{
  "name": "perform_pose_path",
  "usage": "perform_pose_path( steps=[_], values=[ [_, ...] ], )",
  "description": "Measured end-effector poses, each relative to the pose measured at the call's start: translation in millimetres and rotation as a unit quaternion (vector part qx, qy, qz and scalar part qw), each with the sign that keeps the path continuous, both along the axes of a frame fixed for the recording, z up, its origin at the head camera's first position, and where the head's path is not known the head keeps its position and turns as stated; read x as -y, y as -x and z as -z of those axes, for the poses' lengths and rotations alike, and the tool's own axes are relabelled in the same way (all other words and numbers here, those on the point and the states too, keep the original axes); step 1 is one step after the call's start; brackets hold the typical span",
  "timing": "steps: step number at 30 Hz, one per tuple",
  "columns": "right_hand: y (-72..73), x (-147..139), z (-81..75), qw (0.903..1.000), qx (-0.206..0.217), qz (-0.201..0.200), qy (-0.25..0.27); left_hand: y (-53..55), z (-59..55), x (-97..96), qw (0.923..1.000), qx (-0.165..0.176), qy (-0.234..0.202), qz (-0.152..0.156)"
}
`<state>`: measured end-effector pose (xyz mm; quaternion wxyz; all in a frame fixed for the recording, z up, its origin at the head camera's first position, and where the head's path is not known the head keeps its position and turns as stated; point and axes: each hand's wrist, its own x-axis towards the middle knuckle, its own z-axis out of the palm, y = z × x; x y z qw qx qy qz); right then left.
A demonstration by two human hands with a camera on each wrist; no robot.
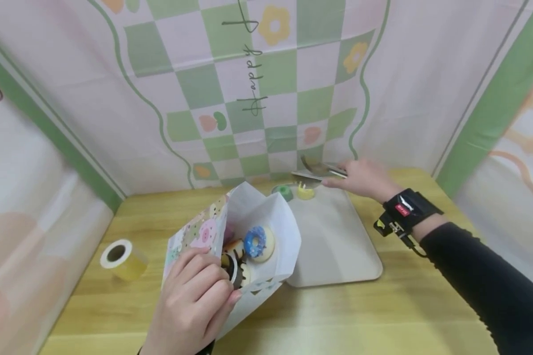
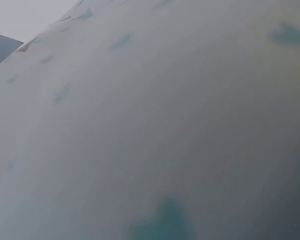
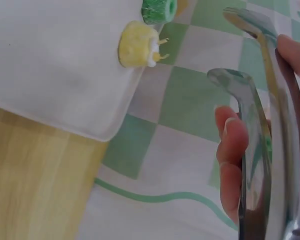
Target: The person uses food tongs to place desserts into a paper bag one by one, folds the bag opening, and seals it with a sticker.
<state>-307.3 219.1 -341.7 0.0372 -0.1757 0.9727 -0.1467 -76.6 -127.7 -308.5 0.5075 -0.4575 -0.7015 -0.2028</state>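
Metal tongs (image 3: pixel 255 160) are in your right grip (image 1: pixel 368 180), with your fingers and thumb on the outer sides of their two arms. The tips stand apart from each other near the far edge of the bench (image 1: pixel 408 310), close to a yellow toy pastry (image 1: pixel 305 192) with small prongs on top. Just beside it is a green ring-shaped piece (image 1: pixel 284 192); both sit at the far end of a pale tray (image 1: pixel 333 246). Your left grip (image 1: pixel 195 298) is curled over the rim of a paper bag (image 1: pixel 288 231), white inside and printed with a pink pig outside. Its mouth faces you, showing a blue-frosted doughnut (image 1: pixel 255 242) and other pieces partly hidden. The bag covers part of the tray's left side. Near the bench's left edge stands a yellow roll (image 1: pixel 131 266). Behind the bench hangs a green-and-white checked cloth (image 1: pixel 275 74).
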Motion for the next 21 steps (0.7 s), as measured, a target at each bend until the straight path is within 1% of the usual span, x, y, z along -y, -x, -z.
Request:
perform_pose_path(
  steps=[4, 8, 12, 21],
  values=[
    [2.8, 1, 9.4, 0.9999, 0.005, 0.009, -0.005, 0.8, -0.5, 0.0, 1.0, -0.005, 0.001, 0.006],
    [7.1, 2, 20.1, 0.9996, 0.012, 0.016, -0.018, 0.6, 0.0, 0.5, 1.0, -0.008, 0.0, 0.005],
    [11.0, 3, 31.6, 0.9994, 0.008, 0.017, -0.03, 0.7, 0.5, 0.6, 0.9999, -0.012, -0.004, 0.002],
    [16.2, 3, 56.9, 0.9984, -0.002, 0.035, -0.045, 2.2, 0.7, 0.0, 0.9998, -0.019, -0.008, 0.002]
  ],
)
